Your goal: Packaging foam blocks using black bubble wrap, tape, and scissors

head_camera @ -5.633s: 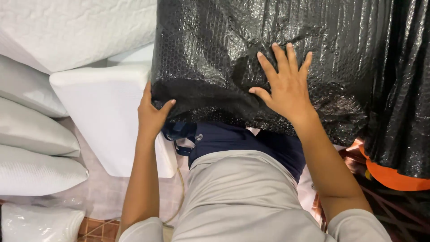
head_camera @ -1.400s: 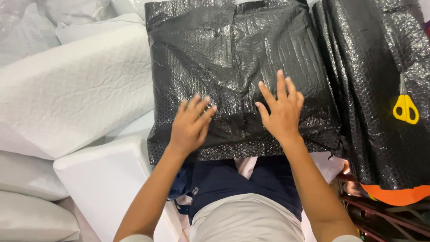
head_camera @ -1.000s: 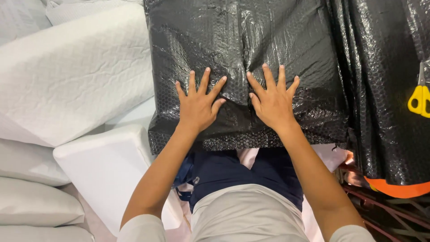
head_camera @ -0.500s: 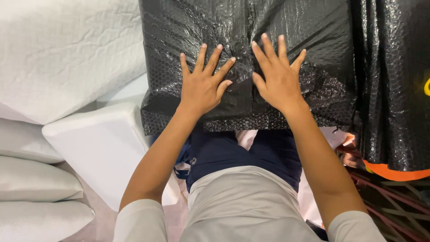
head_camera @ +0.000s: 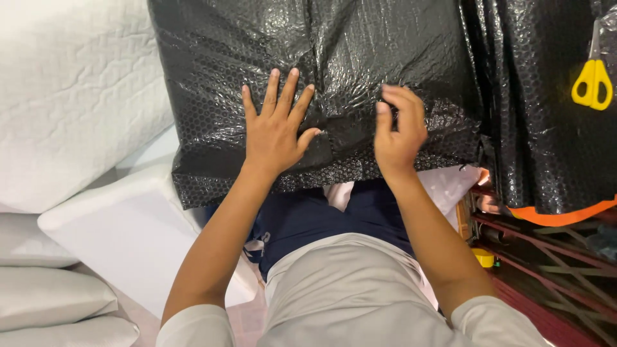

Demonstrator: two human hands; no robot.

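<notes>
A bulky package wrapped in glossy black bubble-wrap plastic (head_camera: 360,71) lies across the person's lap, reaching from the near edge over the dark blue trousers (head_camera: 308,218) to the far edge of the view. The left hand (head_camera: 275,132) lies flat on its near left part, fingers spread and palm pressed on the wrap, clasping nothing. The right hand (head_camera: 398,132) sits just to the right of it, at the near middle of the package; its fingers are curled and partly lifted, the fingertips touching the wrap, but whether they pinch a fold of plastic cannot be told.

To the left of the package lie white quilted foam pillows (head_camera: 71,96), with a smooth white foam block (head_camera: 128,238) nearer and flatter white cushions (head_camera: 51,295) stacked at the near left. To the right hangs a second sheet of black bubble wrap (head_camera: 546,128) with an orange edge at its near end, and yellow-handled scissors (head_camera: 592,80) rest on it at the far right.
</notes>
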